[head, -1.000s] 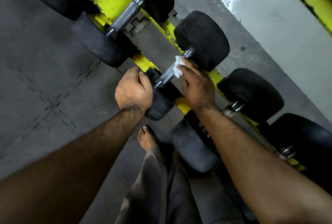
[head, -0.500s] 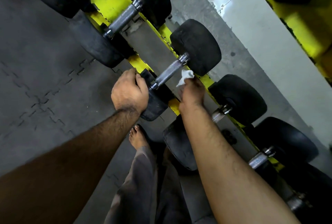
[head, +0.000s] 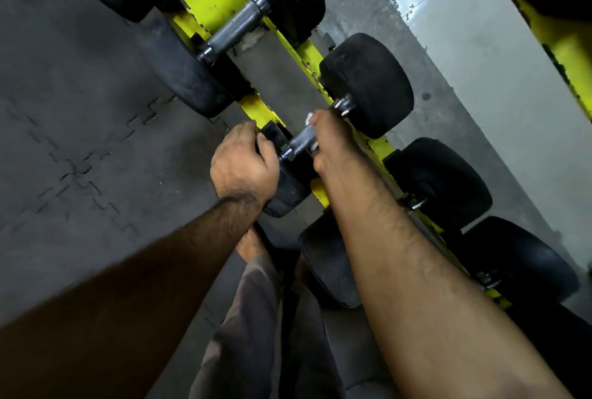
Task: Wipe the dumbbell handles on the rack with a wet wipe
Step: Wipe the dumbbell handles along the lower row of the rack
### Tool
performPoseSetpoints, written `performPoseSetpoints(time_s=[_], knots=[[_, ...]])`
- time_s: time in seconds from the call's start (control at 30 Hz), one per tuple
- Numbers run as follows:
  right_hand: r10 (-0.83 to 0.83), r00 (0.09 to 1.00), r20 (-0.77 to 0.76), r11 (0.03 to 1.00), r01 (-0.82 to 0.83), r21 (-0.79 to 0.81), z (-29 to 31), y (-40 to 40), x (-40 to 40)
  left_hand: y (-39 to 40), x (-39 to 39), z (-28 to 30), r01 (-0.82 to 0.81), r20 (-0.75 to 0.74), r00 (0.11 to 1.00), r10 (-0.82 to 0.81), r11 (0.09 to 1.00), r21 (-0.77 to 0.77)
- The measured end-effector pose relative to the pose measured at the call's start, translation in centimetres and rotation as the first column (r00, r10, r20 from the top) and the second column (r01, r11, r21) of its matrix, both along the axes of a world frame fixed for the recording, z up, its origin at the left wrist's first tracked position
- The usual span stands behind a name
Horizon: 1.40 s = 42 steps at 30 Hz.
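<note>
Gripping a dumbbell's near head (head: 285, 187) with the left hand (head: 243, 164), a person's right hand (head: 330, 139) at 3 o'clock pinches a wipe (head: 309, 117) around its handle (head: 301, 142).

Floor mats (head: 80, 158): lying dark grey, interlocking at toothed seams.
Trouser leg (head: 243, 334): hanging grey-brown over a bare foot (head: 253, 243).

Right hand (head: 330, 142) wraps a wet wipe (head: 310, 117) around the dumbbell handle (head: 301, 141); left hand (head: 242, 164) grips its near head (head: 288, 187).
</note>
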State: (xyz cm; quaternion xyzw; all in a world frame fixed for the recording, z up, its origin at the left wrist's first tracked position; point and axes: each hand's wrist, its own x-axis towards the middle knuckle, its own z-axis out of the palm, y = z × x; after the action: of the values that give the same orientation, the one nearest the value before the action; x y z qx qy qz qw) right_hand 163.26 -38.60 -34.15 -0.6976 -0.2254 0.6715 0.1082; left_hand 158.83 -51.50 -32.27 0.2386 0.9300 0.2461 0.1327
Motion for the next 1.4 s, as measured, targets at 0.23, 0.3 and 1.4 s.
performPoseSetpoints(time_s=[0.23,0.3,1.4], knots=[[0.018,0.992,-0.123,0.999,-0.014,0.033,0.3,-0.2,0.7,-0.1,0.0,-0.1,0.012,-0.032,0.999,-0.011,1.000,0.012],[0.193,0.965,-0.178,0.978,-0.204,-0.048,0.3,-2.2,1.7,-0.1,0.0,-0.1,0.012,-0.040,0.999,-0.012,1.000,0.005],[0.003,0.894,-0.448,0.980,-0.093,-0.179,-2.4,-1.8,2.4,-0.1,0.1,0.0,0.008,-0.017,1.000,-0.009,0.999,-0.034]])
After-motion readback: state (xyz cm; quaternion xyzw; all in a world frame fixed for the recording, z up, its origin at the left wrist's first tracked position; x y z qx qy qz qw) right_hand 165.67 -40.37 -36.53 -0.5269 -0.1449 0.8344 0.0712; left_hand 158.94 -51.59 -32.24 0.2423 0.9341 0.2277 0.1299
